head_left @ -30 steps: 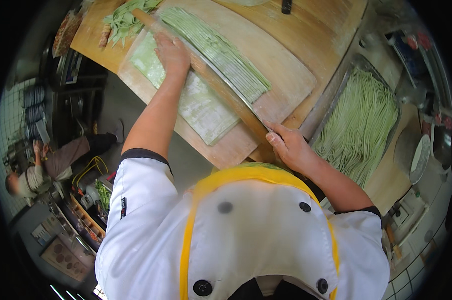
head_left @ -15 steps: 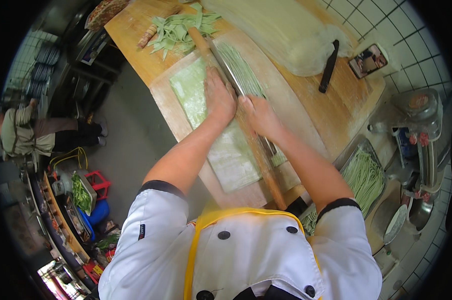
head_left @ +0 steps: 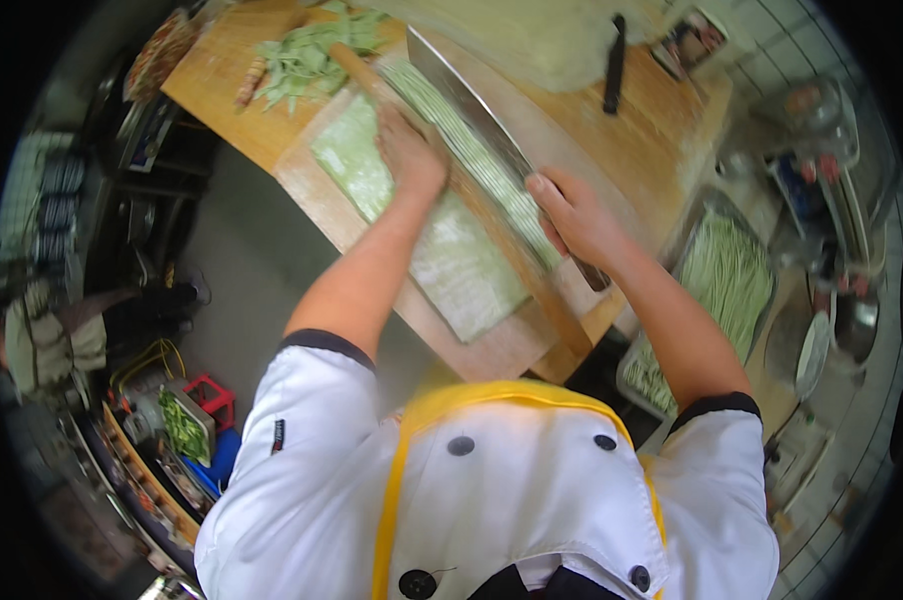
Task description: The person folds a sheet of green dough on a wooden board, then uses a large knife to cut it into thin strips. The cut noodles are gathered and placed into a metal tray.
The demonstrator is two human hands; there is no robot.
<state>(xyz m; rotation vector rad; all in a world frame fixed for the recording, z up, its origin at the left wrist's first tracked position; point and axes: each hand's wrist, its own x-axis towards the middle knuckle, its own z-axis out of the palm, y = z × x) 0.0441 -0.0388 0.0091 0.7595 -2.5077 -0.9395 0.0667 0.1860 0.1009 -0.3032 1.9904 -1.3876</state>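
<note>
My left hand (head_left: pixel 412 155) lies with stretched fingers on a long wooden rolling pin (head_left: pixel 517 255), pressing it over a folded, flour-dusted green dough sheet (head_left: pixel 462 270). In my right hand (head_left: pixel 577 215) is a large long-bladed knife (head_left: pixel 472 100), gripped by its dark handle. The blade is apart from the rolling pin, to its right. Between pin and blade lies a row of thin, parallel cut noodles (head_left: pixel 482 170). The dough rests on a floured wooden board (head_left: pixel 307 185). Whether the blade touches the board I cannot tell.
Wide green dough strips (head_left: pixel 317 50) lie at the far left of the worktable. A plastic-covered pale sheet (head_left: pixel 532 40), a black strip-like object (head_left: pixel 615 65) and a phone (head_left: pixel 690 42) are far right. A tray of green noodles (head_left: pixel 727 280) stands right. Another person (head_left: pixel 57 335) stands left.
My right hand has drawn the knife away from the rolling pin, to the right, uncovering the cut noodles. My left hand stays on the pin. The whole view has shifted.
</note>
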